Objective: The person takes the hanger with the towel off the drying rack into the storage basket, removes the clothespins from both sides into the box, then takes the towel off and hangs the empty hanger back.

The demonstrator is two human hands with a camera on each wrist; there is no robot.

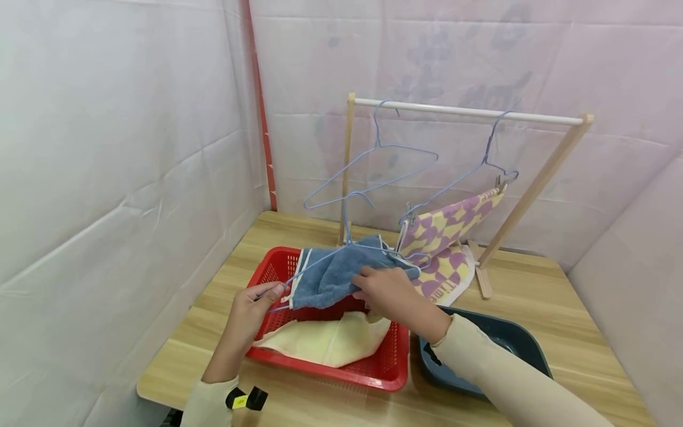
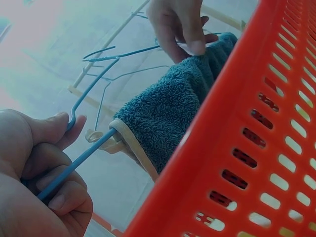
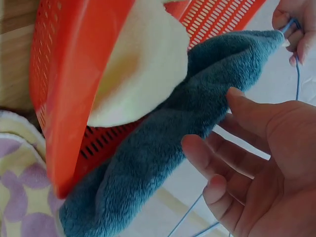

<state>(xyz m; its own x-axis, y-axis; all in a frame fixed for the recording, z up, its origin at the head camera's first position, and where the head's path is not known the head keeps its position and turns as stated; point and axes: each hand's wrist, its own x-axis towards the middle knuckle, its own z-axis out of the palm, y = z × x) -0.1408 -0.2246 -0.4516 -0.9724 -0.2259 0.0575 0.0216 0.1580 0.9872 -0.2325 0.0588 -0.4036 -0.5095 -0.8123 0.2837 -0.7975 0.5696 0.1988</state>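
My left hand (image 1: 251, 311) grips one end of a blue wire hanger (image 1: 320, 259), fingers curled round the wire. A blue terry towel (image 1: 333, 276) with white edging hangs over the hanger's lower bar, above the red basket. That bar (image 2: 79, 163) comes out of the towel's edge beside a small white loop. My right hand (image 1: 392, 290) is at the towel's near side. In the right wrist view its thumb and fingers are spread apart, with the fingertips (image 3: 190, 143) right at the blue fabric. A pale yellow cloth (image 1: 331, 341) lies in the red basket (image 1: 381, 379).
Behind stands a wooden rack with a white rod (image 1: 453, 110). An empty blue hanger (image 1: 373, 148) hangs there, beside another hanger (image 1: 485, 160) with a purple and yellow towel (image 1: 448, 228) clipped on. A dark basin (image 1: 525, 344) sits right of the basket on the wooden table (image 1: 581, 350).
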